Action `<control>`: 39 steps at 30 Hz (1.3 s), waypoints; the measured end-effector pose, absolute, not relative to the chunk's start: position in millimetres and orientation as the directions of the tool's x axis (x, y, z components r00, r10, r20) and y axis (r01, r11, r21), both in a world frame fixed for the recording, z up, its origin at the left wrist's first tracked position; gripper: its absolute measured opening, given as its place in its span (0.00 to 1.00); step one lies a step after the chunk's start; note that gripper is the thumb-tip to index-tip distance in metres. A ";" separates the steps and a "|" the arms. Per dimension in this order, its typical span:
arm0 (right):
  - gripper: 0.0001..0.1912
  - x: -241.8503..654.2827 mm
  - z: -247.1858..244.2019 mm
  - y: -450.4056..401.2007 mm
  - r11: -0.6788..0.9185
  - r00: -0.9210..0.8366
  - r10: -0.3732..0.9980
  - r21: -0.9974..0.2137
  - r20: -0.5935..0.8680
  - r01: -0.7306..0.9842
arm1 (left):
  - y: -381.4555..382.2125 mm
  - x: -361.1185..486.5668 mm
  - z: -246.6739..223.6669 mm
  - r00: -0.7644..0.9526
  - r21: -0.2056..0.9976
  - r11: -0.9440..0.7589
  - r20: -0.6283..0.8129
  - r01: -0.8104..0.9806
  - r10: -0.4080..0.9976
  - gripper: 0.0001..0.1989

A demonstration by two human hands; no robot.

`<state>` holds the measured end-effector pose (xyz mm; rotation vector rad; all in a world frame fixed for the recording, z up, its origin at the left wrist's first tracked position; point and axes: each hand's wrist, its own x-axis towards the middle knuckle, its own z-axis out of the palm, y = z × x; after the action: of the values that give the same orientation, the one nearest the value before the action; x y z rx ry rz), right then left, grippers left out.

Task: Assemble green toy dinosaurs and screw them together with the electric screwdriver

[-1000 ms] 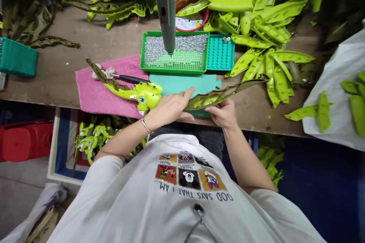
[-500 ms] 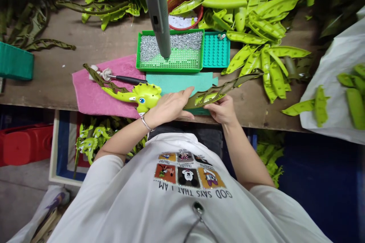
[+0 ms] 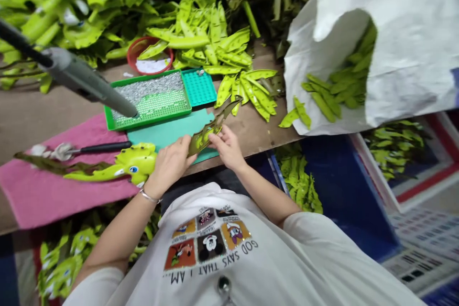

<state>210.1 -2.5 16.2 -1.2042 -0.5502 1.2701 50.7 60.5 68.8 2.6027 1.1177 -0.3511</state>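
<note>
A long dark olive plastic part (image 3: 198,146) with a small lime-green piece (image 3: 205,136) set in it lies between my hands, over the front of the table. My left hand (image 3: 171,161), with a bracelet at the wrist, grips its near end, fingers on top and thumb below. With fingertips and thumb, my right hand (image 3: 228,147) pinches its edge beside the lime piece. Left of my left hand rests a lime-green dinosaur head (image 3: 138,165) with a blue eye, its olive crest stretching left over the pink cloth (image 3: 32,196). Beneath the parts is a teal mat (image 3: 172,129).
A grey hanging screwdriver (image 3: 89,79) slants over a green tray (image 3: 148,125) of small metal screws. Beside it are a teal peg tray (image 3: 199,88), a red basket (image 3: 132,52) and heaps of lime-green shells (image 3: 229,52). A black-handled tool (image 3: 105,147) lies on the cloth. A white sack (image 3: 405,57) spills green pieces at right.
The view has swung right, bringing the white sack into fuller sight. Both hands keep hold of the olive part, now at a steeper slant, and the right hand has moved nearer the left.
</note>
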 end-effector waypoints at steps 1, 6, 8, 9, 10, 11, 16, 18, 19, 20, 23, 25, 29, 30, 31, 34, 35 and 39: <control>0.34 208.6 15.4 -2.0 -0.139 0.292 0.916 -0.900 -0.276 -0.413 | 60.1 52.5 69.8 0.668 0.153 -0.662 -0.341 0.734 0.662 0.11; 0.24 229.3 17.6 -9.0 -0.188 0.176 0.958 -0.959 -0.226 -0.212 | 62.7 55.3 72.1 0.642 0.128 -0.650 -0.378 0.750 0.667 0.12; 0.19 259.7 21.6 -19.1 -0.201 0.165 0.961 -0.971 -0.220 -0.127 | 68.7 54.6 72.1 0.649 0.175 -0.643 -0.409 0.745 0.641 0.16; 0.16 278.9 23.6 -26.1 -0.205 0.207 0.956 -0.978 -0.210 -0.046 | 72.3 54.2 72.5 0.651 0.204 -0.636 -0.435 0.744 0.623 0.18; 0.13 299.4 24.9 -34.2 -0.216 0.275 0.942 -0.974 -0.190 0.067 | 76.1 54.0 73.2 0.649 0.231 -0.625 -0.463 0.746 0.603 0.19; 0.12 320.0 25.3 -42.9 -0.253 0.401 0.912 -0.888 -0.086 0.384 | 79.7 53.9 74.2 0.646 0.259 -0.610 -0.495 0.748 0.581 0.19; 0.24 394.8 10.2 -77.8 -0.399 0.416 0.897 -0.129 0.151 0.908 | 94.4 53.8 78.1 0.676 0.440 -0.520 -0.564 0.732 0.474 0.19; 0.24 411.0 3.7 -82.0 -0.347 0.358 0.917 -0.090 0.175 0.933 | 99.6 53.3 77.5 0.704 0.522 -0.474 -0.555 0.709 0.443 0.20; 0.24 417.7 3.1 -81.9 -0.332 0.346 0.916 -0.099 0.204 0.938 | 102.1 53.2 77.0 0.718 0.559 -0.451 -0.553 0.696 0.423 0.21; 0.24 423.6 4.9 -80.5 -0.323 0.343 0.905 -0.118 0.251 0.939 | 104.3 53.1 76.4 0.729 0.589 -0.430 -0.553 0.685 0.404 0.21; 0.24 431.9 22.8 -70.3 -0.306 0.374 0.811 -0.220 0.450 0.926 | 109.3 53.7 75.0 0.753 0.644 -0.391 -0.550 0.658 0.363 0.23; 0.22 422.2 37.8 -61.7 -0.281 0.416 0.713 -0.314 0.565 0.907 | 110.9 54.2 73.9 0.761 0.660 -0.379 -0.542 0.649 0.358 0.23; 0.10 357.5 40.7 -54.3 -0.201 0.399 0.717 -0.379 0.571 0.903 | 111.8 53.6 69.9 0.770 0.681 -0.364 -0.527 0.635 0.358 0.22; 0.07 336.4 34.0 -55.6 -0.174 0.372 0.756 -0.381 0.539 0.908 | 111.9 53.0 68.8 0.769 0.683 -0.359 -0.528 0.636 0.360 0.22; 0.06 315.9 25.6 -58.0 -0.150 0.348 0.787 -0.390 0.509 0.909 | 111.9 52.5 67.7 0.767 0.683 -0.354 -0.529 0.639 0.364 0.22; 0.07 271.7 1.5 -66.9 -0.119 0.318 0.850 -0.433 0.421 0.893 | 111.9 51.4 65.4 0.765 0.685 -0.347 -0.528 0.640 0.368 0.21; 0.08 265.8 -2.8 -69.1 -0.094 0.297 0.867 -0.453 0.401 0.886 | 111.9 51.3 64.9 0.768 0.688 -0.349 -0.525 0.637 0.367 0.20; 0.15 288.6 2.4 -68.4 0.090 0.079 0.950 -0.511 0.301 0.855 | 112.4 51.9 63.7 0.781 0.696 -0.362 -0.506 0.620 0.365 0.18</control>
<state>288.6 -68.4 2.4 -1.7764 -1.7873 0.2098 51.9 112.4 63.7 1.9895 0.7387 -0.3264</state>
